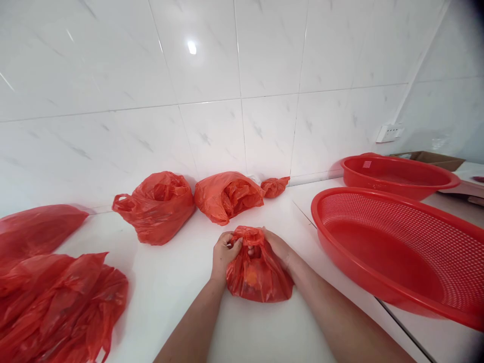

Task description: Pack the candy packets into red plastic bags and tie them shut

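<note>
A red plastic bag [260, 277] with something orange showing through it rests on the white table in front of me. My left hand [226, 253] pinches the left side of its gathered top between thumb and fingers. On the other side, my right hand [275, 246] is closed round the bag's top and handle, its fingers partly hidden behind the plastic. The bag's contents cannot be made out clearly.
Filled red bags [162, 212], [229, 194] and a small knotted bag [275, 187] stand along the tiled wall. Crumpled red bags [64, 302] lie at left. A red perforated basket [378, 252] and a red basin [397, 174] occupy the right, near a cardboard box [434, 159].
</note>
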The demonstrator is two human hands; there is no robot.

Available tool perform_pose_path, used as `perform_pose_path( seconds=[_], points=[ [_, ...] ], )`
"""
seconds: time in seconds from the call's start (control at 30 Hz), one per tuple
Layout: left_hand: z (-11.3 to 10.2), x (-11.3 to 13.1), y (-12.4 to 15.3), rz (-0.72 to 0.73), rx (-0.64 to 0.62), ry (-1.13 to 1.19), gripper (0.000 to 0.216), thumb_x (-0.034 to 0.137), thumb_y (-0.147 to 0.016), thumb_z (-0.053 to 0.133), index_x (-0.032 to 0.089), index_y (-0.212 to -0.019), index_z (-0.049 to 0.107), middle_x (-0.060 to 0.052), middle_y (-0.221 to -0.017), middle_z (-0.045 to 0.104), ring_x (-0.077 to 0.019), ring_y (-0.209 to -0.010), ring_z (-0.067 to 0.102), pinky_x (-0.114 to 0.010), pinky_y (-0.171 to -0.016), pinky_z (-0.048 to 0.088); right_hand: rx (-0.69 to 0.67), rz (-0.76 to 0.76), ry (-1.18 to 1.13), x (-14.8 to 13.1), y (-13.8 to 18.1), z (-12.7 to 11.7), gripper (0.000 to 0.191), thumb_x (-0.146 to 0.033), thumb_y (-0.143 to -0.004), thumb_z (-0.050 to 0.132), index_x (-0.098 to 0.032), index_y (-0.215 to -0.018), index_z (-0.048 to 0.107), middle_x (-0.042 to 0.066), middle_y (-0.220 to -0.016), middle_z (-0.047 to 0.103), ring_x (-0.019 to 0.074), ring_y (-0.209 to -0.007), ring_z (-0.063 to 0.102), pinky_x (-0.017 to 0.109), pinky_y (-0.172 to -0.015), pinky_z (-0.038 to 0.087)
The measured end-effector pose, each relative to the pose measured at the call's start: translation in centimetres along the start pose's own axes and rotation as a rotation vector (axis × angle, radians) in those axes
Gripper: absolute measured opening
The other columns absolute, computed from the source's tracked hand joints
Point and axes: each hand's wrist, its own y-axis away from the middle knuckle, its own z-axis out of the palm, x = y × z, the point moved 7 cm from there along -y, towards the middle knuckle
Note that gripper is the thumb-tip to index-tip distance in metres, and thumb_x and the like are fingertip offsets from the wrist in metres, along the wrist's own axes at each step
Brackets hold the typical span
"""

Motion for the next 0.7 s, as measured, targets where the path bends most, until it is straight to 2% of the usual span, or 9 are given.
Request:
perform_pose_path(
  seconds=[0.07, 0.13, 0.23, 0.33, 0.4, 0.5, 0.6, 0.7],
  points=[
    [0.0, -0.1, 0.1, -0.035, -0.008, 0.005, 0.016, 0.035, -0.072, 0.065, 0.019, -0.074, 0.064, -0.004, -0.087, 0.064, -0.0153, -0.074, 0.055, -0.025, -0.067, 0.042, -0.015, -0.055, 0.033, -0.3, -0.2, 0.0, 0.035, -0.044, -0.072, 0.068, -0.02, -0.097, 0.059, 0.001, -0.076, 0.064, 0.013, -0.064, 0.058, 0.028, -0.069, 0.045],
    [0.1, -0.1, 0.3, -0.066, -0.018, 0.016, 0.018, 0.037, -0.072, 0.064, 0.019, -0.075, 0.063, -0.002, -0.079, 0.064, -0.0139, -0.068, 0.054, -0.024, -0.062, 0.041, -0.019, -0.101, 0.054, -0.7, -0.3, -0.1, 0.036, -0.032, -0.065, 0.075, -0.02, -0.095, 0.059, 0.0, -0.082, 0.064, 0.0131, -0.069, 0.06, 0.028, -0.073, 0.045],
    [0.3, 0.1, 0.5, -0.085, -0.035, 0.074, 0.025, 0.04, -0.07, 0.066, 0.018, -0.066, 0.054, 0.004, -0.061, 0.054, -0.0101, -0.056, 0.045, -0.021, -0.052, 0.035, -0.027, -0.128, 0.076, -1.0, -0.3, -0.1, 0.04, -0.029, -0.062, 0.076, -0.021, -0.096, 0.056, 0.001, -0.091, 0.064, 0.0149, -0.076, 0.061, 0.031, -0.077, 0.046],
    [0.9, 0.0, 0.5, -0.105, -0.109, 0.192, 0.031, 0.04, -0.068, 0.069, 0.018, -0.065, 0.047, 0.006, -0.059, 0.048, -0.0078, -0.052, 0.041, -0.019, -0.051, 0.034, -0.008, -0.138, 0.176, -1.3, -0.1, -0.1, 0.047, -0.026, -0.063, 0.073, -0.023, -0.105, 0.052, 0.0, -0.09, 0.063, 0.0157, -0.077, 0.06, 0.032, -0.075, 0.046],
    [1.1, -0.1, 0.5, -0.122, -0.142, 0.262, 0.033, 0.039, -0.068, 0.07, 0.018, -0.066, 0.044, 0.006, -0.06, 0.048, -0.0073, -0.053, 0.041, -0.019, -0.052, 0.035, 0.057, -0.168, 0.329, -1.6, 0.0, -0.3, 0.049, -0.022, -0.063, 0.07, -0.024, -0.108, 0.051, -0.002, -0.085, 0.061, 0.0154, -0.075, 0.058, 0.031, -0.073, 0.046],
    [0.8, -0.5, 0.3, -0.13, -0.11, 0.287, 0.036, 0.038, -0.069, 0.07, 0.018, -0.063, 0.04, 0.007, -0.056, 0.045, -0.0065, -0.05, 0.038, -0.019, -0.05, 0.034, 0.182, -0.222, 0.601, -1.9, 0.1, -0.5, 0.044, -0.017, -0.062, 0.065, -0.023, -0.105, 0.053, -0.003, -0.076, 0.058, 0.014, -0.069, 0.055, 0.028, -0.066, 0.043],
    [0.6, -0.3, 0.4, -0.093, -0.061, 0.251, 0.032, 0.037, -0.069, 0.069, 0.018, -0.063, 0.044, 0.005, -0.06, 0.051, -0.0081, -0.054, 0.044, -0.02, -0.054, 0.037, 0.281, -0.268, 0.793, -1.9, 0.0, -0.5, 0.023, -0.018, -0.065, 0.059, -0.022, -0.088, 0.057, -0.002, -0.074, 0.06, 0.0143, -0.067, 0.054, 0.026, -0.062, 0.04],
    [0.9, 0.3, 0.7, -0.041, -0.066, 0.204, 0.025, 0.035, -0.07, 0.068, 0.018, -0.066, 0.05, -0.001, -0.076, 0.061, -0.012, -0.067, 0.053, -0.023, -0.064, 0.042, 0.428, -0.286, 0.938, -2.1, 0.0, -1.3, 0.005, -0.019, -0.068, 0.055, -0.021, -0.073, 0.057, -0.001, -0.069, 0.06, 0.0141, -0.064, 0.052, 0.026, -0.059, 0.036]
  ],
)
